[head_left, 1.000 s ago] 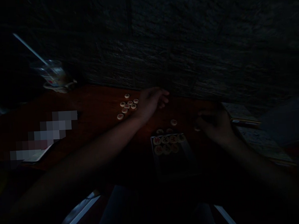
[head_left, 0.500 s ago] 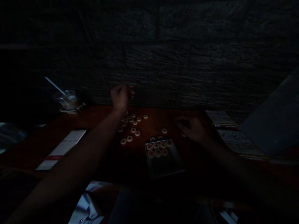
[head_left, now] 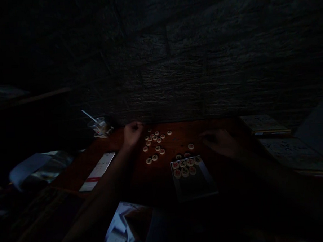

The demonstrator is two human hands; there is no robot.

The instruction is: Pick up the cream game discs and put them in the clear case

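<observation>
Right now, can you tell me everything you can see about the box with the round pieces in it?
The box is four-sided and looks shallow, with a thin pale rim and dark inside; its material is too dim to tell. It lies on the table, slightly askew. Seven round pieces with red or dark marks sit inside: four along the far edge, three in the next row. Neither the left hand nor the right hand touches it.

On my feed this looks like a dim leisure spot, a café or a home; I cannot tell which from here. A rough block wall (head_left: 172, 70) stands behind a reddish wooden table (head_left: 207, 125), where I make out a phone (head_left: 98, 172), round game pieces (head_left: 158, 148) marked with characters, and a clear drink cup (head_left: 101, 128) with a straw (head_left: 88, 115).
</observation>
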